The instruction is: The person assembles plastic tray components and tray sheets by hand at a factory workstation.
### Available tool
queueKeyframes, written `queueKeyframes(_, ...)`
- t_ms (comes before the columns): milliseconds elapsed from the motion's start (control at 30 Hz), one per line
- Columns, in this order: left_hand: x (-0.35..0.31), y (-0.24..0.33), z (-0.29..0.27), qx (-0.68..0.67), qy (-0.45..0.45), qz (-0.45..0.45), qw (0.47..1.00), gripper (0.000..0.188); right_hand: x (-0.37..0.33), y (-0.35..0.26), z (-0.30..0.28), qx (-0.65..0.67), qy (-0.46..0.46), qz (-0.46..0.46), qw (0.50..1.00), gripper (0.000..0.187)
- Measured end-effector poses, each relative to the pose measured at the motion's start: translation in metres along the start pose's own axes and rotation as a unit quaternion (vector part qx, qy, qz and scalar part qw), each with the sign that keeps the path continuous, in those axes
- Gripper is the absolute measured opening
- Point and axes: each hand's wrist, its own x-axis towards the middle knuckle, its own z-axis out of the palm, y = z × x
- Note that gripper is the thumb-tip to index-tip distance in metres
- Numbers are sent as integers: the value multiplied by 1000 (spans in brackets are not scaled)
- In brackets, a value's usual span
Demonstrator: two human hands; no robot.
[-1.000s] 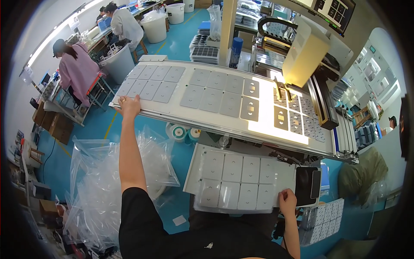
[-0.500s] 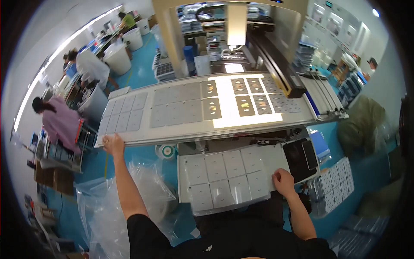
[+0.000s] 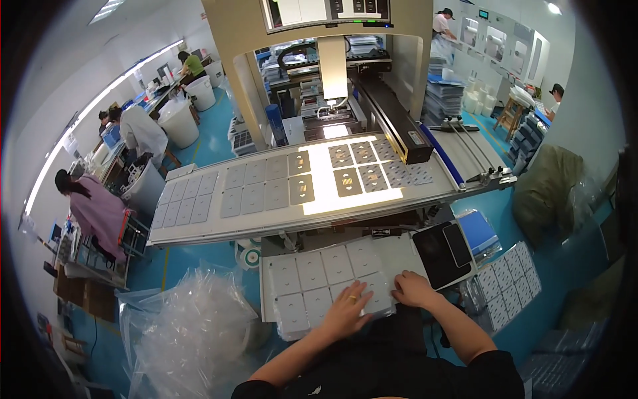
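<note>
1. Across the centre, three card sheets (image 3: pixel 232 201) (eight cards each) are already laid on the machine bed (image 3: pixel 266 219).
2. At lower centre, one gray sheet (image 3: pixel 310 271) (eight cards, some partly covered) is left on the worktop (image 3: pixel 397 256).
3. The left hand (image 3: pixel 349 309) is laid on it, fingers spread, nothing grasped.
4. The right hand (image 3: pixel 412 290) is placed beside it, fingers curled; any hold cannot be told.
5. At lower right, one patterned sheet (image 3: pixel 508 286) is seen.

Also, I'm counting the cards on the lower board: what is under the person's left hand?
Under the left hand is a sheet of pale grey cards. The far row of four shows; part of the near row, beneath the hand, is hidden.
</note>
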Motion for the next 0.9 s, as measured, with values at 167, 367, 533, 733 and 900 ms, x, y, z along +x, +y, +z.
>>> queueKeyframes(167, 19, 27, 22, 98, -26, 15, 995, 67, -7, 0, 2, 47, 22, -30, 998, 24)
queueKeyframes(367, 23, 41, 26, 162, -27, -4, 986, 74, -9, 3, 1, 114, 34, -14, 993, 20)
queueKeyframes(533, 21, 38, 33, 165, 6, 9, 986, 82, -9, -1, 10, 191, -11, 10, 981, 21)
queueKeyframes(733, 17, 39, 33, 142, 19, -14, 990, 74, -13, -6, 10, 252, -21, 47, 966, 20)
queueKeyframes(900, 18, 41, 36, 102, 38, -37, 993, 62, -13, -5, -2, 291, -73, 68, 952, 17)
